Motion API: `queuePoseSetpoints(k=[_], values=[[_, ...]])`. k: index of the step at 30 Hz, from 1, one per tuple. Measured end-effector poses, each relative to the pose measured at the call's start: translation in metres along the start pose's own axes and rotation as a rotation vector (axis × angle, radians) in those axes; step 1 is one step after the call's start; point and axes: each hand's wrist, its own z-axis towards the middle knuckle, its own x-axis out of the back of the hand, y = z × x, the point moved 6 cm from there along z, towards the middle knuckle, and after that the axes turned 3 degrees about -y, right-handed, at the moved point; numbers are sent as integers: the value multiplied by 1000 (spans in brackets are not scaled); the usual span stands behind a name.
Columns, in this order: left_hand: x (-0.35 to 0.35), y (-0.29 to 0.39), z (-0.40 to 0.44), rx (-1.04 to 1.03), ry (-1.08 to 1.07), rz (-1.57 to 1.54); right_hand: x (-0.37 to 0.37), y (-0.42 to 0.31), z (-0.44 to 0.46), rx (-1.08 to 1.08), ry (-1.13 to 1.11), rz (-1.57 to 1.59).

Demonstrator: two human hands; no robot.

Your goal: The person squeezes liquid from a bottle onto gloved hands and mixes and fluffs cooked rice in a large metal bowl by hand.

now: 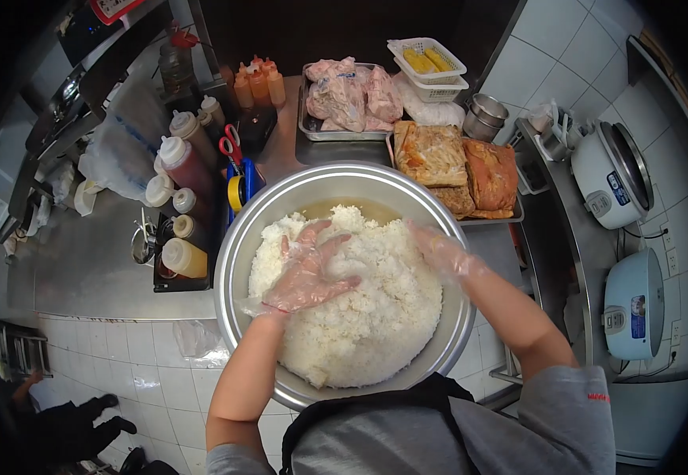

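Note:
A large round metal basin (461,336) holds a heap of white rice (360,317), with some cloudy liquid showing at its far side. My left hand (308,273), in a clear plastic glove, lies over the left part of the rice with its fingers spread. On the right side of the heap is my right hand (439,252), also in a clear glove; its fingers point down into the rice and are partly hidden and blurred.
Beyond the basin are a tray of raw meat (348,95), browned slabs (439,158) and white baskets (431,63). Squeeze bottles (186,158) and red scissors (231,142) stand left. Rice cookers (609,174) are at right. A person (67,427) shows at lower left.

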Motion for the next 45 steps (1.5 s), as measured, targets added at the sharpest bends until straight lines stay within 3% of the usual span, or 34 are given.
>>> queuePoseSetpoints(k=[2,6,12,15,17,19,21,24,25,29,32,34,37,39,40,43,45], values=[[9,-5,-2,0,20,-4,0,13,28,4,72,-292],[13,-4,-4,-41,105,-13,-6,15,68,-322,252,-251],[30,-4,-6,-64,247,-9,-25,46,105,67,-7,450],[36,-1,-7,-66,283,-28,-19,40,100,25,-93,296],[39,0,-7,-62,289,-45,-7,64,117,321,-197,210],[39,2,-5,-73,293,-51,-6,54,99,370,-174,184],[36,4,-2,-82,291,-58,-17,-17,24,172,-26,213],[31,8,5,-122,279,-83,-11,-17,30,316,380,-425],[28,10,8,-148,286,-113,-23,-41,11,466,462,-583],[7,3,23,-195,347,-398,-76,-87,-49,453,535,-724],[0,-19,36,-120,180,-758,-110,-78,-75,620,571,-820],[2,-18,52,-162,41,-706,-127,-76,-89,716,567,-907],[-14,-7,71,-79,-161,-672,-139,-69,-93,750,389,-884],[-28,3,78,9,-344,-509,-122,-58,-89,785,496,-625],[-23,5,77,2,-285,-440,-112,-52,-88,797,546,-497],[-12,7,52,13,-143,-272,-103,-37,-100,578,607,-560],[2,12,17,45,-76,-265,-103,-40,-100,682,566,-554]])
